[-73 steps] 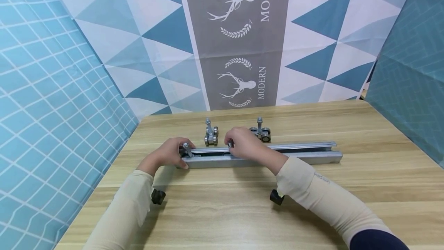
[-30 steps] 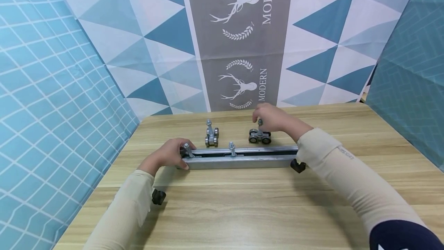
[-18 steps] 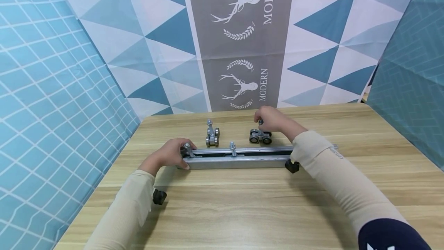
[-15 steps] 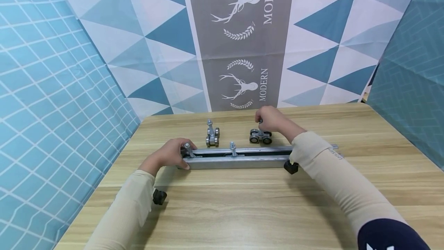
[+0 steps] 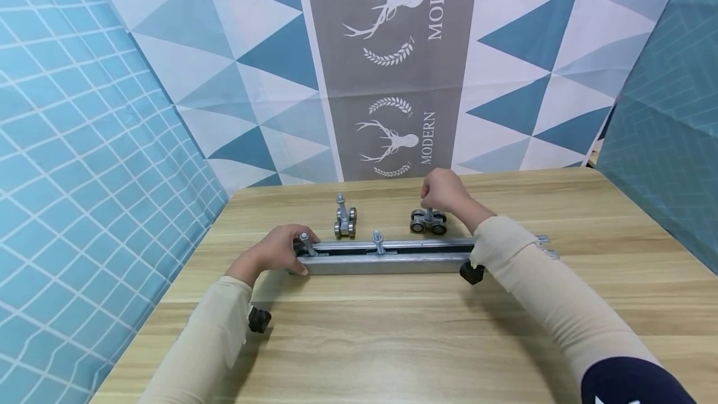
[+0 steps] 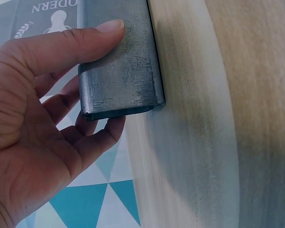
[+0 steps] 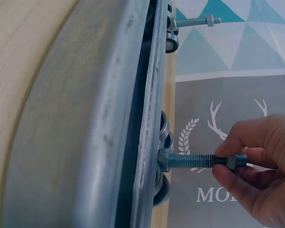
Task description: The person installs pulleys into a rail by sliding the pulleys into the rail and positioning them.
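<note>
A slotted metal rail (image 5: 387,264) lies across the table, its left end held by my left hand (image 5: 275,249). In the left wrist view the thumb lies on the rail's side (image 6: 128,61) and the fingers reach round behind. Two threaded bolts stand up from the slot, one by the left hand and one bolt (image 5: 378,242) farther right; what carries them is mostly hidden inside. Behind the rail, my right hand (image 5: 445,192) pinches the upright bolt (image 7: 190,161) of a four-wheeled roller trolley (image 5: 428,222), near its nut. The trolley's wheels appear at table level.
Another roller trolley (image 5: 344,220) with an upright bolt stands behind the rail, to the left. Both wrists carry small black cameras. Patterned cloths rise behind the wooden table (image 5: 359,341) and at both sides.
My right hand has left the rail's middle bolt and gone back and right to the trolley. It now pinches that bolt, and the trolley has shifted slightly right. The left hand has stayed put.
</note>
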The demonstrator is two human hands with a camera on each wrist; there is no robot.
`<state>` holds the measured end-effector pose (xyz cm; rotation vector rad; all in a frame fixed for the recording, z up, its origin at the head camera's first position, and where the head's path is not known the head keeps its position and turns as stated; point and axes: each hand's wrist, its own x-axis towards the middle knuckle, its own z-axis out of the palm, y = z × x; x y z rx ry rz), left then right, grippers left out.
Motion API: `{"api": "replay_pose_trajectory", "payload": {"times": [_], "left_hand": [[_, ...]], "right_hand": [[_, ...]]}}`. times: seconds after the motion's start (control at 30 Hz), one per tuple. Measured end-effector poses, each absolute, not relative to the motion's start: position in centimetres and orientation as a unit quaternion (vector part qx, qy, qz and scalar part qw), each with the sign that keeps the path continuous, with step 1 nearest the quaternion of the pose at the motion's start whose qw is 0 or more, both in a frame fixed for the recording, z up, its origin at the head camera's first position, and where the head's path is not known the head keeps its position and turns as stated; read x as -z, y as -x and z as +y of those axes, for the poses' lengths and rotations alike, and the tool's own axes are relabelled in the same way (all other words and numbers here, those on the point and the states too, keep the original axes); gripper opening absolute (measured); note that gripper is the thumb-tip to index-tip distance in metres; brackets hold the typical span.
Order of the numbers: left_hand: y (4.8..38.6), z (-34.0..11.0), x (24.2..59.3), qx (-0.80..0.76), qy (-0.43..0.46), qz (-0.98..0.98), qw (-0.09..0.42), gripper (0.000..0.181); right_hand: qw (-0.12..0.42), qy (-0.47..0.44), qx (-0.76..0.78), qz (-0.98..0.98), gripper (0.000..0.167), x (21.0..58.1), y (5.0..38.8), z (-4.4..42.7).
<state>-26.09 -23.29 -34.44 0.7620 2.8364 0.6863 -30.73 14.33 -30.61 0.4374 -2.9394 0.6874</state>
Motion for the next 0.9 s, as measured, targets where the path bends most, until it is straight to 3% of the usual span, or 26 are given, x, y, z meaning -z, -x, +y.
{"api": "replay_pose_trajectory", "payload": {"times": [0.27, 0.9], "left_hand": [[26.1, -23.2, 34.6, -0.228, -0.25, 0.939, 0.065, 0.06], [25.9, -23.2, 34.3, -0.23, -0.248, 0.939, 0.065, 0.06]], "right_hand": [[0.042, -0.135, -0.224, -0.964, 0.032, 30.7, 30.4, 15.8], [0.092, -0.126, -0.238, -0.959, 0.008, 28.3, 27.8, 21.3]]}}
